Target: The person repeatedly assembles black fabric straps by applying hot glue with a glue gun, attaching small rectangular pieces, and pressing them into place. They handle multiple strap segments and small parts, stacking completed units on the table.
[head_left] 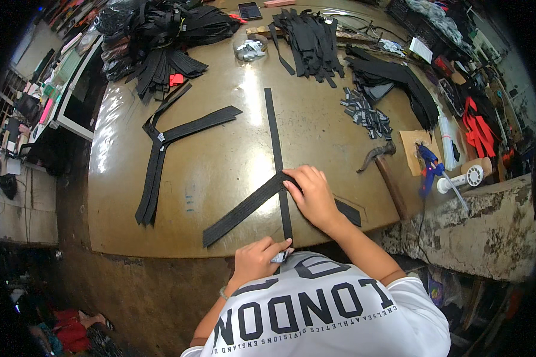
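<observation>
Three black straps [278,189] cross near the table's [220,196] front edge; my right hand [313,196] lies flat and open on the crossing, pinning it so nothing shifts; my left hand [257,257] pinches the long strap's near end, apparently with a small tag. Further out: one finished three-armed strap piece [161,154], one hammer [386,169], one blue glue gun [429,166]; strap piles uncounted.

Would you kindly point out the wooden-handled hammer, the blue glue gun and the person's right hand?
Wooden-handled hammer [390,178]: head view, on the handle.
Blue glue gun [427,162]: head view, on the body.
Right hand [312,196]: head view, back of hand, pressing the black strap.
</observation>
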